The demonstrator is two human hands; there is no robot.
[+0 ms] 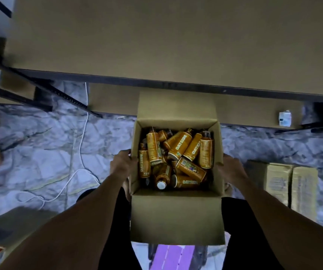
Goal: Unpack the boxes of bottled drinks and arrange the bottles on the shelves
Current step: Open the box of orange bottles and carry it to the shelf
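An open cardboard box [176, 217] is held up in front of me, its flaps folded out. Inside lie several orange bottled drinks [180, 147] heaped at all angles, one showing a white cap. My left hand [124, 164] grips the box's left wall, thumb hooked over the rim. My right hand [229, 167] holds the right wall from outside; its fingertips are hidden behind the cardboard. A wide brown shelf [176, 45] spans the top of the view just beyond the box, with a lower shelf [254, 112] under it.
A small white carton [284, 118] stands on the lower shelf at the right. Closed cardboard boxes [291, 190] sit on the marbled floor to the right, another box [10, 228] at lower left. White cables [82, 145] trail over the floor on the left.
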